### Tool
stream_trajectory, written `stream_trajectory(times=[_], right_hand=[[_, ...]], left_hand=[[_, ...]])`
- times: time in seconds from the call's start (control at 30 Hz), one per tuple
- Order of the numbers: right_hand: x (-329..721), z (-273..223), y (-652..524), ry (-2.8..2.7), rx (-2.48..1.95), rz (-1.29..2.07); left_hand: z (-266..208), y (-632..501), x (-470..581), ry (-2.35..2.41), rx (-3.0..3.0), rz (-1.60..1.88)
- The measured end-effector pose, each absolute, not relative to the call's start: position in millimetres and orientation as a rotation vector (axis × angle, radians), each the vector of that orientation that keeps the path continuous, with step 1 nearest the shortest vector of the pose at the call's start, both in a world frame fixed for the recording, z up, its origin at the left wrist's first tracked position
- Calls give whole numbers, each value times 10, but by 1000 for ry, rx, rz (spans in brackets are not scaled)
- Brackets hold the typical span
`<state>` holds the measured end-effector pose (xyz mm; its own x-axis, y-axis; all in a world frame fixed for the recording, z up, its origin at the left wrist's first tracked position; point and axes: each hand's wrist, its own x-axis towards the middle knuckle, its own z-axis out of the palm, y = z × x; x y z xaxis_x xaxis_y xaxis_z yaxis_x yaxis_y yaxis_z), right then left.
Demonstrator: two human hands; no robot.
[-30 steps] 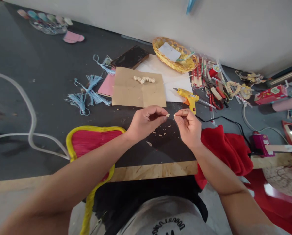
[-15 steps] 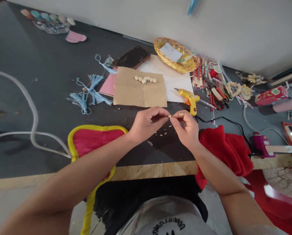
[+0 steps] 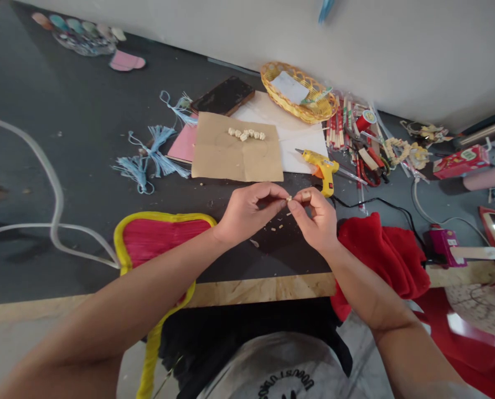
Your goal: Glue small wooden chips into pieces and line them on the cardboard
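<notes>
Between the fingertips of both hands is a tiny cream-coloured piece (image 3: pixel 289 198), too small to make out in detail. My left hand (image 3: pixel 251 213) pinches it from the left, thumb and forefinger together. My right hand (image 3: pixel 315 218) pinches it from the right. Just beyond lies a sheet of brown paper (image 3: pixel 222 160), with a short row of similar cream pieces (image 3: pixel 246 134) on it. Small pale scraps (image 3: pixel 274 228) are scattered on the dark table under my hands. A yellow glue gun (image 3: pixel 323 168) rests just past my right hand.
A wicker basket (image 3: pixel 299 91), a dark phone-like slab (image 3: pixel 223 96) and blue tassels (image 3: pixel 158 151) lie behind. Wrapped sticks, scissors and a red thread spool (image 3: pixel 366 120) crowd the right. Red cloth (image 3: pixel 382 255) lies by my right forearm; a yellow-edged pink item (image 3: pixel 160 238) is under my left.
Both hands stay almost in place, still pinching the small piece, with only slight finger movement. The objects on the table have not moved.
</notes>
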<state>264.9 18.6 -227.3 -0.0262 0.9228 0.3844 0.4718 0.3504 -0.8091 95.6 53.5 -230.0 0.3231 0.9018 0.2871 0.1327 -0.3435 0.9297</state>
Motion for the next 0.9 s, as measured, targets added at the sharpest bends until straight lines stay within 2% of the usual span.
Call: stream_trajectory(times=[0.23,0.53,0.7,0.9], right_hand=[[2661,-2368,172,-1563,-1265,678],[2677,-2339,154,-1634,-1225,569],[2694,-2314,145,-1692,-1151,509],[2705,-2277,149,-1800,-1112,434]], left_hand=[[-2285,545,939,916,1757,1102],[-2312,533,955,808,1565,1110],[-2260,567,943,692,1211,887],[-2218,604,916,658,1072,759]])
